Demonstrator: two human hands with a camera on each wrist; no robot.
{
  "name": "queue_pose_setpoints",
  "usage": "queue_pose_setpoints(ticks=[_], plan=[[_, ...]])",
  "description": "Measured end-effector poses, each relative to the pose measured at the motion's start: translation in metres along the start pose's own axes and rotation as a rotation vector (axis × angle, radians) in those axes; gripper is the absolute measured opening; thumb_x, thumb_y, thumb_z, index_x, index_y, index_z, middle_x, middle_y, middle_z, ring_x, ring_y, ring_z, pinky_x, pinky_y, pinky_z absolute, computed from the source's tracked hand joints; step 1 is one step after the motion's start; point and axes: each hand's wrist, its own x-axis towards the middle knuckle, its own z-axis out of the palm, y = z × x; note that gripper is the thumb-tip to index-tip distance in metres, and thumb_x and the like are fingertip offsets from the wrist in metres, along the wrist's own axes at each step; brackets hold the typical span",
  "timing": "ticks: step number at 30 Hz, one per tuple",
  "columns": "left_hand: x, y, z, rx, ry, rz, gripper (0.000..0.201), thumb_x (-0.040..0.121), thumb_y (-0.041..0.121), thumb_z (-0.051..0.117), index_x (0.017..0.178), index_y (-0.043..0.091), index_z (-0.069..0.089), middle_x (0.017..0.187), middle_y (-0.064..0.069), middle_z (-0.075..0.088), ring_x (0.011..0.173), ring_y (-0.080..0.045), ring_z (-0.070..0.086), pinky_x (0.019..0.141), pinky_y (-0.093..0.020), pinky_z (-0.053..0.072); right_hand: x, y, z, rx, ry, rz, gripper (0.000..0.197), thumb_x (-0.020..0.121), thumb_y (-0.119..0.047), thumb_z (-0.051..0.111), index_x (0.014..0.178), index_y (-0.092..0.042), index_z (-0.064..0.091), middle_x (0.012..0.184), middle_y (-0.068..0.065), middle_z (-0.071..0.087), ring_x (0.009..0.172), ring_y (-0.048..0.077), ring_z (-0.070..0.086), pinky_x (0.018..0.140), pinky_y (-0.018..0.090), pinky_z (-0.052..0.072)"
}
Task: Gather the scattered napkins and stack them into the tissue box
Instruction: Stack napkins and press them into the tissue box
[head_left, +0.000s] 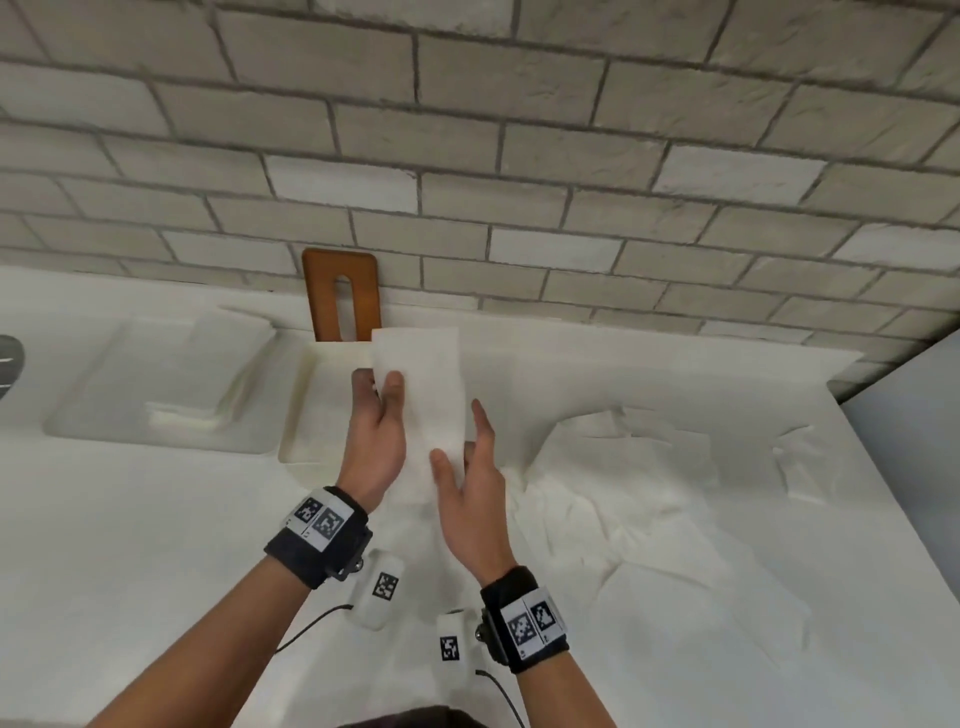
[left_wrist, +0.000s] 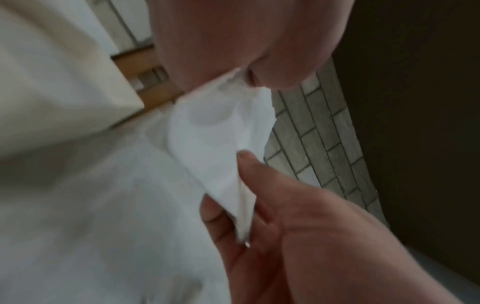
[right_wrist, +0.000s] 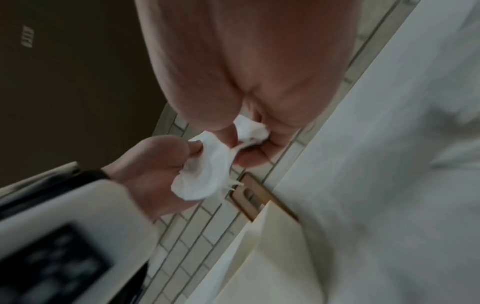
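Observation:
I hold a folded white napkin (head_left: 426, 384) upright between both hands above the white table. My left hand (head_left: 378, 384) pinches its upper left edge, thumb in front. My right hand (head_left: 460, 436) pinches its lower end between thumb and fingers. In the left wrist view the napkin (left_wrist: 215, 144) hangs from my left hand (left_wrist: 241, 78) down into my right hand (left_wrist: 249, 205). The right wrist view shows the napkin (right_wrist: 205, 174) bunched between both hands. The open white tissue box (head_left: 293, 415) sits just left of my hands with pale napkins (head_left: 179, 421) in it.
A brown wooden slotted lid (head_left: 340, 296) leans on the brick wall (head_left: 519, 156) behind the box. Several loose napkins (head_left: 649, 447) lie crumpled on the table's right side (head_left: 800, 467). A dark object (head_left: 8, 364) shows at the left edge.

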Motion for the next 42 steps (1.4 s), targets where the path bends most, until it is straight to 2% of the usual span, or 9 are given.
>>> queue_pose_setpoints(ticks=[6,10,17,21,25,29,33,39,42], plan=[[0.079,0.002,-0.092,0.279,0.097,0.119,0.031,0.11,0.019,0.055,0.123,0.017,0.027,0.096,0.001,0.061,0.076,0.005,0.064,0.075,-0.023,0.054,0.045,-0.021,0.089,-0.125,0.032,-0.129,0.04,0.106,-0.004,0.055,0.141,-0.024,0.056,0.073,-0.015,0.054,0.063,0.003,0.054,0.067,0.024,0.045],[0.104,-0.026,-0.145,0.617,0.018,0.044,0.049,0.1,0.015,0.071,0.134,0.008,0.036,0.13,-0.016,0.052,0.115,-0.031,0.06,0.101,-0.052,0.051,0.074,-0.014,0.136,-0.345,-0.214,0.153,0.038,0.107,-0.005,0.05,0.145,-0.005,0.052,0.124,0.014,0.07,0.111,0.031,0.07,0.1,0.032,0.055],[0.114,-0.037,-0.153,0.985,-0.398,0.199,0.022,0.101,0.015,0.065,0.119,0.027,0.06,0.135,-0.004,0.051,0.131,-0.03,0.051,0.111,-0.041,0.042,0.077,-0.008,0.155,-0.663,-0.352,0.239,0.045,0.106,-0.003,0.051,0.148,0.008,0.038,0.142,0.029,0.051,0.125,0.046,0.061,0.108,0.047,0.052],[0.117,-0.046,-0.128,1.344,-0.787,0.067,0.071,0.096,0.035,0.073,0.157,0.032,0.036,0.167,-0.002,0.025,0.153,-0.031,0.033,0.121,-0.046,0.038,0.066,-0.017,0.142,-0.602,-0.311,0.196,0.046,0.106,-0.008,0.05,0.151,0.0,0.039,0.136,0.028,0.054,0.12,0.049,0.06,0.102,0.051,0.05],[0.11,-0.055,-0.11,1.519,-0.928,-0.012,0.094,0.094,0.052,0.068,0.166,0.039,0.009,0.174,-0.013,0.005,0.162,-0.041,0.011,0.127,-0.054,0.027,0.058,-0.024,0.098,-0.547,-0.196,0.064,0.036,0.099,-0.013,0.061,0.134,-0.007,0.056,0.118,0.019,0.066,0.106,0.038,0.067,0.086,0.042,0.055],[0.095,-0.046,-0.094,1.322,-0.725,0.043,0.066,0.099,0.042,0.069,0.157,0.025,0.041,0.171,-0.008,0.021,0.161,-0.033,0.015,0.127,-0.05,0.028,0.036,0.004,0.017,-0.494,-0.09,0.055,0.032,0.102,-0.016,0.064,0.133,-0.023,0.066,0.127,0.002,0.072,0.104,0.019,0.071,0.094,0.038,0.06],[0.039,-0.039,-0.05,0.982,-0.46,0.47,0.029,0.098,0.023,0.069,0.127,0.018,0.066,0.142,-0.003,0.057,0.132,-0.028,0.053,0.106,-0.044,0.051,-0.005,0.04,-0.085,-0.573,0.018,0.098,0.032,0.099,-0.015,0.069,0.126,-0.032,0.07,0.125,-0.011,0.072,0.102,0.005,0.068,0.091,0.03,0.058],[-0.054,-0.065,0.05,0.745,-0.804,0.319,0.009,0.101,0.024,0.065,0.108,0.024,0.07,0.102,0.01,0.069,0.092,-0.008,0.065,0.086,-0.04,0.058,-0.067,0.069,-0.224,-0.982,-0.024,0.387,0.072,0.078,0.01,0.058,0.128,-0.042,0.057,0.137,-0.004,0.055,0.118,0.027,0.057,0.09,0.039,0.049],[-0.099,-0.096,0.1,0.898,-1.052,0.198,0.025,0.105,0.042,0.058,0.121,0.025,0.065,0.116,0.008,0.067,0.106,-0.013,0.063,0.094,-0.041,0.055,-0.092,0.097,-0.266,-1.057,-0.076,0.428,0.111,0.068,0.018,0.053,0.146,-0.059,0.037,0.147,-0.012,0.035,0.115,0.024,0.051,0.095,0.038,0.045]])
